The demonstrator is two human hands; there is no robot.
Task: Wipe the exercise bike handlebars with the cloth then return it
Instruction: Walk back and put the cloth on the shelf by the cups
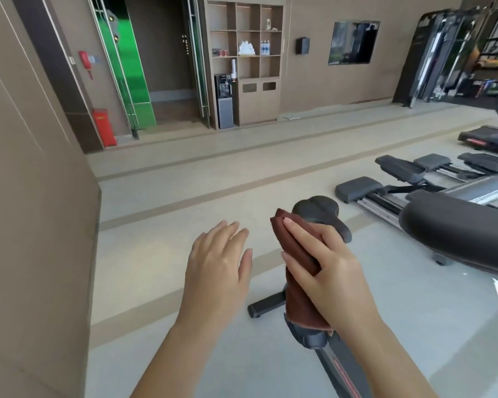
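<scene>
Dark brown cloth point(296, 271), folded lengthwise, is seen gripped in the right hand point(325, 271), the fingers point(299, 234) being closed over its upper half with the thumb laid across its near side. The lower end of the cloth hangs down and touches the grey frame post point(314, 337) of the exercise bike. The black saddle point(319, 214) is visible directly behind the cloth and the right hand. Whether the cloth is in contact with the saddle cannot be told.

The left hand point(219, 265) is held in the air to the left of the cloth, apart from it, palm downward, with the fingers spread and nothing grasped.

A black rear stabiliser foot point(266, 307) rests on the grey floor point(161, 326) below the hands. A broad, rounded black machine part point(454, 234) enters from the right edge, near the right hand but not touched by it. Further machines with grey pedals point(360, 188) stand beyond. A brown shelving unit point(243, 61) and a water dispenser point(224, 101) are set against the far wall.
</scene>
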